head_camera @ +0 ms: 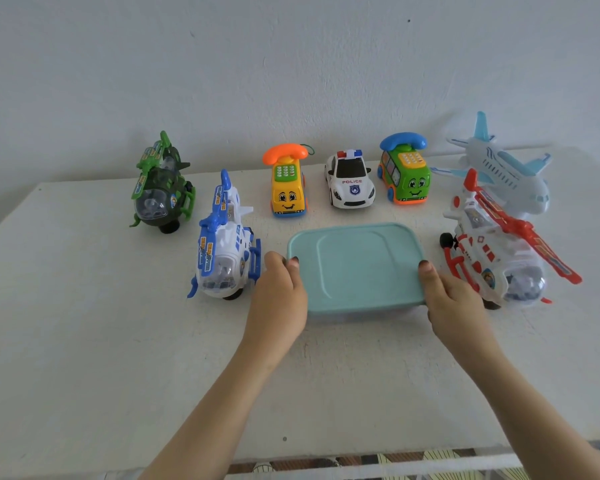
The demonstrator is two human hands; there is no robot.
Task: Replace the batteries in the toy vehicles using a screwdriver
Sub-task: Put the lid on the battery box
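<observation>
The left hand grips the left side of a shallow box with a pale teal lid, thumb laid on top of the lid near its edge and the other fingers curled down over the side. The right hand holds the right side the same way, thumb on the lid and the rest of the fingers hidden behind the rim. The box lies flat about midway across the white tabletop, closer to the far edge than to the near one, with both forearms reaching in over the near edge. Just left of the left hand stands a blue and white helicopter, its skid next to the knuckles. Just right of the right hand is a red and white helicopter; I cannot tell whether the hand touches it. Beyond the box, three toys stand in a row facing the near edge: a yellow phone car, a police car and a green phone car. A green helicopter stands toward the far left corner, and a pale blue airplane toward the far right corner, behind the red helicopter. A plain wall rises behind the far edge.
</observation>
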